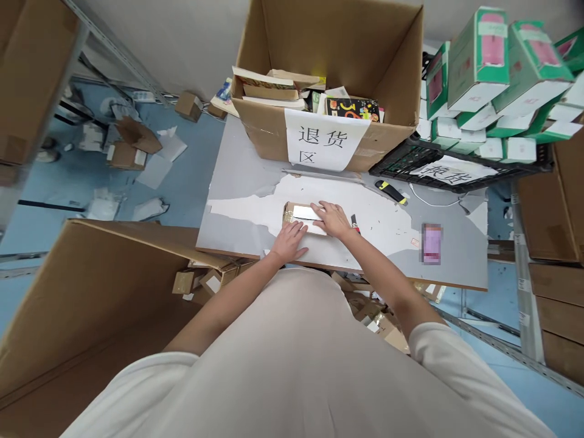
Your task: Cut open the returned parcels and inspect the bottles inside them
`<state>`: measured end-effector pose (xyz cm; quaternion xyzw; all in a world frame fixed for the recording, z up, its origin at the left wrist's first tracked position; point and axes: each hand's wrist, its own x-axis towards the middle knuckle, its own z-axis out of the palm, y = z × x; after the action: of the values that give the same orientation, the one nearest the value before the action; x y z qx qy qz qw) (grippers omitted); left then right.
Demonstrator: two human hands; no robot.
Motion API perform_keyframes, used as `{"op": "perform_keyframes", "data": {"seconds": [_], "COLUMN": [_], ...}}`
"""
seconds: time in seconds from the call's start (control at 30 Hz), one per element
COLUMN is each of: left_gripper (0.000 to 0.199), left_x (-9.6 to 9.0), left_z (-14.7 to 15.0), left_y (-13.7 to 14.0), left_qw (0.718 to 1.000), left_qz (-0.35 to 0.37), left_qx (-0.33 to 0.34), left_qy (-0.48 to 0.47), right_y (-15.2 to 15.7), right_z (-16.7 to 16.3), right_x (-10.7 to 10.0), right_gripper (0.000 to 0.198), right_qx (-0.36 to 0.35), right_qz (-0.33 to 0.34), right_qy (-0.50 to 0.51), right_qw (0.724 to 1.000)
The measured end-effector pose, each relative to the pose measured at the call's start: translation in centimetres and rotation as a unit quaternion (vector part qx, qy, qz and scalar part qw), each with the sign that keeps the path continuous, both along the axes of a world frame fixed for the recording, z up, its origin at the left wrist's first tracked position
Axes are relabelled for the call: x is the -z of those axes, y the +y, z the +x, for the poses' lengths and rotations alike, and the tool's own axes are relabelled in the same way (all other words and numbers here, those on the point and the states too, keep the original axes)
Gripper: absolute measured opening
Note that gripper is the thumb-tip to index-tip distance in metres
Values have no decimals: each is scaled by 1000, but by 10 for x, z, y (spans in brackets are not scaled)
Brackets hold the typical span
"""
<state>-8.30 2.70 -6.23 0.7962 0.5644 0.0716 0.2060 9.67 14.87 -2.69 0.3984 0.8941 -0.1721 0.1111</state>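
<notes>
Left hand [288,241]: fingers spread flat, pressing near edge of small parcel [303,217].
Right hand [334,219]: open, palm down on parcel's right end.
Surface [387,225]: beneath both hands.

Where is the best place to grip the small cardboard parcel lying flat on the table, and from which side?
Probably by its two long edges, coming from above. The small cardboard parcel lies flat on the table, so only the top and sides are reachable. The left hand rests at its near edge, and the right hand covers its right end; its left end shows free.
</notes>
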Motion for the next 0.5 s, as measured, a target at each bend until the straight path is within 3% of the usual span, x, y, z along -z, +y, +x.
{"op": "perform_keyframes", "data": {"seconds": [0.17, 0.27, 0.4, 0.5], "left_gripper": [77, 80, 77, 65], "left_x": [3, 5, 5, -2], "left_z": [-3, -5, -3, -5], "left_y": [-1, -7, -15, -11], "left_qw": [1000, 1000, 1000, 1000], "left_qz": [2, -1, 0, 15], "left_qx": [6, 21, 20, 10], "left_qy": [-4, 3, 10, 8], "right_y": [-1, 14, 54, 62], "right_z": [-5, -7, -10, -10], "right_x": [-5, -15, -21, -16], "right_gripper": [55, 45, 44, 40], "right_qx": [-32, -22, 37, 96], "right_qz": [7, -20, -41, -1], "right_qy": [-52, -81, -92, -48], "right_qw": [998, 996, 994, 994]}}
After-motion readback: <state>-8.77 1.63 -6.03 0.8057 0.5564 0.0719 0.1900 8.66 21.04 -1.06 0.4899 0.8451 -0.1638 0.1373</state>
